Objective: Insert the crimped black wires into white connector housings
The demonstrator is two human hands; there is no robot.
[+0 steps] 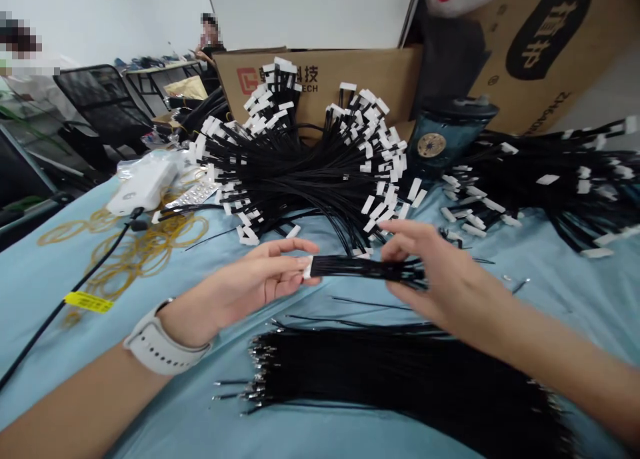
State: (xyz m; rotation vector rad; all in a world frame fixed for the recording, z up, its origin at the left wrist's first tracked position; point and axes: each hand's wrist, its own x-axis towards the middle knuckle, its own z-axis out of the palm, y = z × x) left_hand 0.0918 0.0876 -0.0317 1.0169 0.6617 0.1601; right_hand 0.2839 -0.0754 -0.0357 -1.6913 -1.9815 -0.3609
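Note:
Between my two hands stretches a wire harness [350,266], black wires running into a white plug housing at the left. My left hand [270,272] pinches that white plug between thumb and fingers; a pale watch band [167,345] circles the wrist. Curled around the loose right end of the wires is my right hand [430,272], its thumb below and fingers above; part of its grip is hidden. Just below lies a thick bundle of loose black wires [380,379] with metal crimped tips. Behind my hands spreads a large pile of finished-looking harnesses [300,165] with white plugs.
Yellow rubber bands [135,252] and a white device [145,185] with a black cable lie at left on the blue cloth [165,419]. A dark blue tumbler [445,139] stands before more harnesses [545,172]. Cardboard boxes [360,85] line the back; a person [210,42] sits far off.

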